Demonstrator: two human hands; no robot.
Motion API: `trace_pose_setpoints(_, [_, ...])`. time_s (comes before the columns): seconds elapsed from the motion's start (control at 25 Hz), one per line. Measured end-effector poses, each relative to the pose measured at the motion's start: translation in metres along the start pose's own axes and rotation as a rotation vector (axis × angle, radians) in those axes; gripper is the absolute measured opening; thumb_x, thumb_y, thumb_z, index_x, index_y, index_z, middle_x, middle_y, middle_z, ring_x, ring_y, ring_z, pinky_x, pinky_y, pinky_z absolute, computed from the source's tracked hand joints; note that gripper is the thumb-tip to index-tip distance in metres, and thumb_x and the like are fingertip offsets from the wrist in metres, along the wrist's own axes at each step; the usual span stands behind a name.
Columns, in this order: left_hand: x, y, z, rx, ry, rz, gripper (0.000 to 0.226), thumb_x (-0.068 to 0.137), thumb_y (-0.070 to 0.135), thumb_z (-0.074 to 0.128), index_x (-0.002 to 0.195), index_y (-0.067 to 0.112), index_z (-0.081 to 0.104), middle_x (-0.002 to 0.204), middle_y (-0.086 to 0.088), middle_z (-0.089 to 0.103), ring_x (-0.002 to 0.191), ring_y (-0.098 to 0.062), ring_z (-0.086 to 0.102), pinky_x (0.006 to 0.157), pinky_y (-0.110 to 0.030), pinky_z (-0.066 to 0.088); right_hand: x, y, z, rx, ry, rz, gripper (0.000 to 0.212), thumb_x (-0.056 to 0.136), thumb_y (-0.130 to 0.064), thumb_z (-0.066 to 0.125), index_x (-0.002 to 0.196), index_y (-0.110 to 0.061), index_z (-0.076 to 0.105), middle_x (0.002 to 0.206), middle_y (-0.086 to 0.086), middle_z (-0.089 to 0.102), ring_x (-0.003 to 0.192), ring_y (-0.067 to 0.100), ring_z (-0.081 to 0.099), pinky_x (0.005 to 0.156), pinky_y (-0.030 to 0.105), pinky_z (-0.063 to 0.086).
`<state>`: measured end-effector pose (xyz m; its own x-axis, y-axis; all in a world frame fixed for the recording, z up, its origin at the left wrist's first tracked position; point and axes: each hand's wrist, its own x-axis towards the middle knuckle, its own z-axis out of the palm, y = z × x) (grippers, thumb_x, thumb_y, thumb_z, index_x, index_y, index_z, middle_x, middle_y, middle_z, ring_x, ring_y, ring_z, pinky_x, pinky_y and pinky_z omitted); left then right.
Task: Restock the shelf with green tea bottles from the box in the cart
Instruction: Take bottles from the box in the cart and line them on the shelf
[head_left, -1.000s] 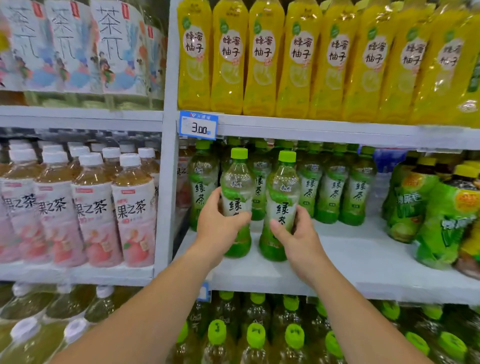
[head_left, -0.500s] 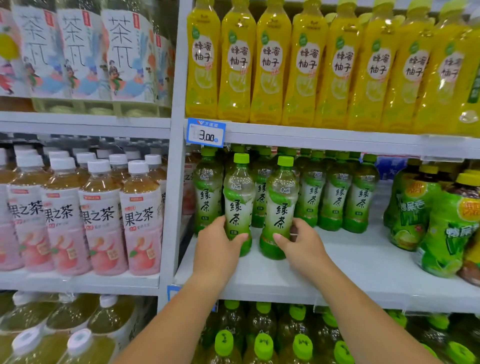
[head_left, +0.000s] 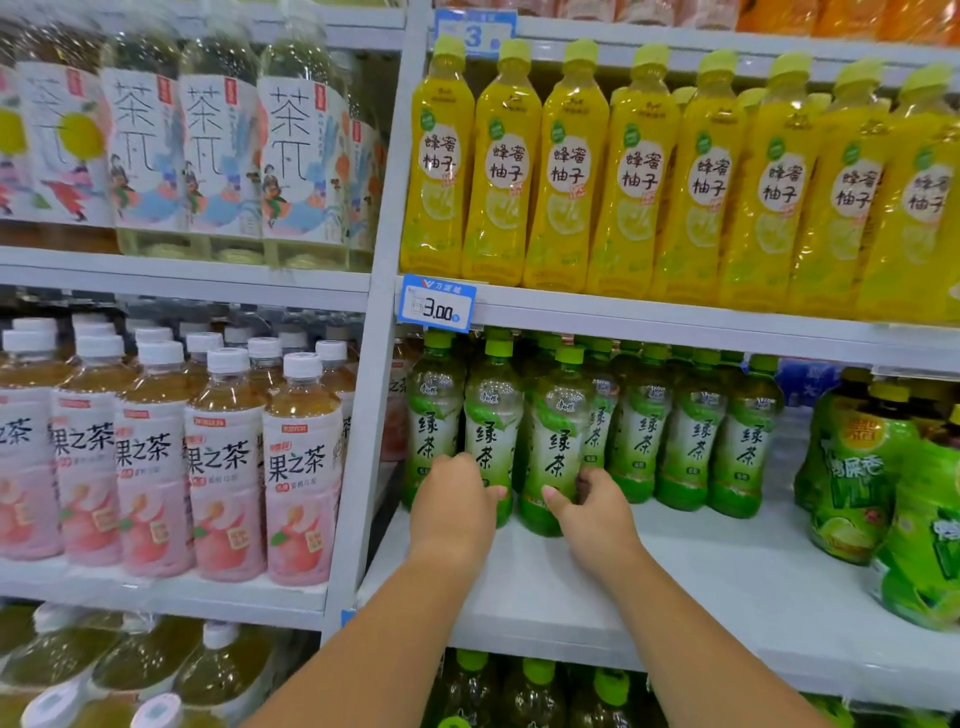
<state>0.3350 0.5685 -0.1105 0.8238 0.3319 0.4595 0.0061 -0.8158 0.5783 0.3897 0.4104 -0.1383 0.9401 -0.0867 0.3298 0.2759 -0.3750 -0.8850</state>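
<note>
Gripping left 绿茶 bottle (head_left: 492, 415) with left hand (head_left: 451, 517), right 绿茶 bottle (head_left: 560, 436) with right hand (head_left: 597, 522); white shelf (head_left: 685, 577), tag (head_left: 436, 304) reads 3.00.

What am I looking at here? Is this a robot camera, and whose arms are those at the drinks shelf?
There is no machine. These are a person's two bare arms, seen from a single wide camera worn on their head and looking forward and down. The left hand grips the first green tea bottle near its base. The right hand grips the second green tea bottle beside it. Both bottles are upright and seem to stand on the white shelf, in front of a row of green tea. A price tag hangs above them. Yellow bottles fill the shelf above, and pink-labelled bottles fill the bay to the left. The cart and box are out of view.
</note>
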Motion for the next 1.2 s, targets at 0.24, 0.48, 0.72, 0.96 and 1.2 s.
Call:
trace_pose_setpoints(0.24, [0.001,-0.017,0.020,-0.042,0.143,0.094,0.030,0.090,0.046,0.067,0.100,0.020,0.054,0.095,0.005,0.052,0.085,-0.016,0.056,0.064,-0.027,0.040,0.007,0.009,0.006,0.042,-0.038,-0.068,0.046,0.087,-0.024,0.076,0.128,-0.014,0.058,0.094,-0.029,0.054,0.090,-0.010,0.057,0.073,0.004,0.041])
trace_pose_setpoints(0.48, [0.002,-0.022,0.026,-0.018,0.209,0.106,0.041,0.091,0.045,0.067,0.118,0.014,0.061,0.107,0.000,0.054,0.093,-0.020,0.059,0.068,-0.028,0.046,0.004,0.011,0.009,0.016,-0.090,-0.124,0.040,0.091,-0.036,0.067,0.129,-0.024,0.062,0.117,-0.015,0.067,0.109,0.004,0.061,0.093,0.024,0.049])
trace_pose_setpoints(0.72, [0.001,-0.020,0.024,0.050,0.159,0.114,0.028,0.093,0.048,0.063,0.098,0.020,0.059,0.083,0.000,0.067,0.079,-0.025,0.067,0.058,-0.032,0.049,0.003,0.012,0.008,0.050,-0.105,-0.104,0.039,0.088,-0.026,0.070,0.126,-0.026,0.061,0.112,-0.015,0.069,0.105,0.004,0.064,0.098,0.037,0.052])
trace_pose_setpoints(0.96, [0.006,-0.025,0.024,0.034,0.122,0.034,0.032,0.089,0.059,0.060,0.089,0.027,0.063,0.080,0.007,0.067,0.077,-0.023,0.066,0.062,-0.032,0.053,0.002,0.014,0.008,-0.026,-0.078,-0.102,0.039,0.088,-0.036,0.070,0.125,-0.027,0.061,0.107,-0.019,0.067,0.099,0.000,0.062,0.087,0.025,0.050])
trace_pose_setpoints(1.2, [0.007,-0.024,0.024,0.024,0.087,0.017,0.033,0.091,0.057,0.059,0.098,0.025,0.061,0.075,0.015,0.049,0.084,-0.024,0.065,0.061,-0.032,0.043,-0.001,0.011,0.008,-0.076,-0.072,-0.089,0.037,0.089,-0.040,0.068,0.124,-0.030,0.057,0.100,-0.025,0.060,0.093,-0.002,0.058,0.082,0.022,0.044])
